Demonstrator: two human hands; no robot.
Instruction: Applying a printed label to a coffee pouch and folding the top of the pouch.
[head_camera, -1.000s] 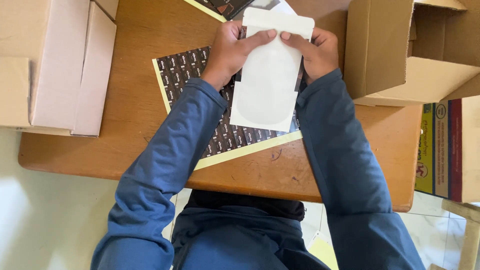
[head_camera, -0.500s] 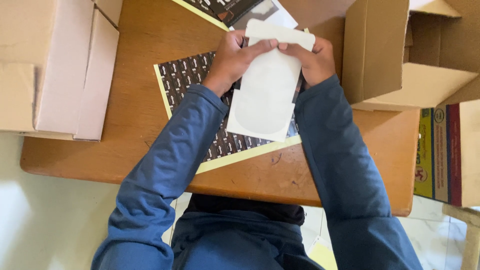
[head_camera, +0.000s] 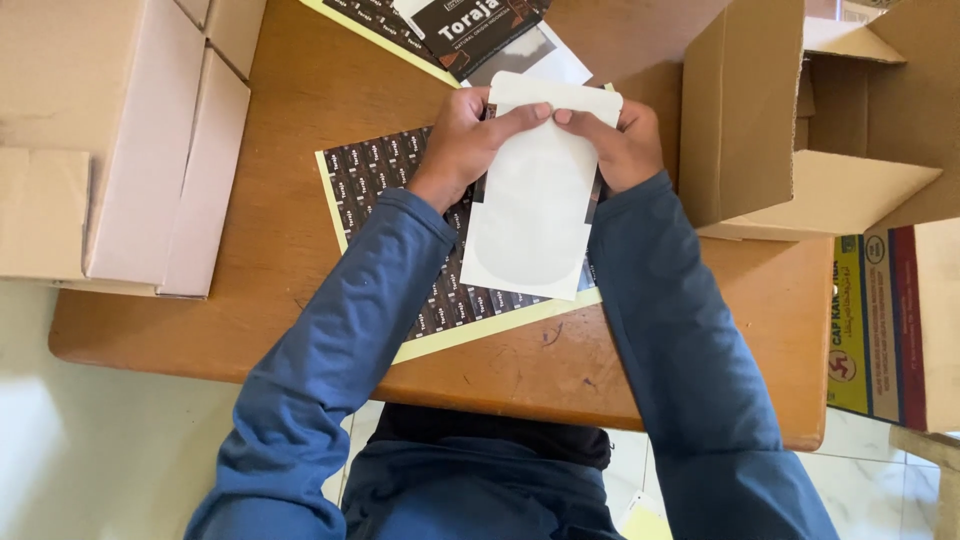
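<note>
I hold a white flat pouch (head_camera: 535, 195) upright over the wooden table (head_camera: 300, 130). My left hand (head_camera: 470, 135) grips its upper left edge, thumb across the top. My right hand (head_camera: 620, 140) pinches the upper right corner. Both thumbs meet near the pouch's top rim. Under the pouch lies a sheet of small dark labels (head_camera: 400, 190) with a pale yellow border. Beyond my hands, at the table's far edge, rests a dark printed pouch (head_camera: 475, 25) on another white pouch.
A closed cardboard box (head_camera: 110, 140) stands at the left of the table. An open cardboard box (head_camera: 800, 120) sits at the right, its flap hanging out. A colourful printed carton (head_camera: 875, 320) stands past the table's right edge. Pale tiled floor lies below.
The pouch and both hands have stayed over the label sheet, and my thumbs have drawn together along the pouch's top edge. The camera view has shifted slightly.
</note>
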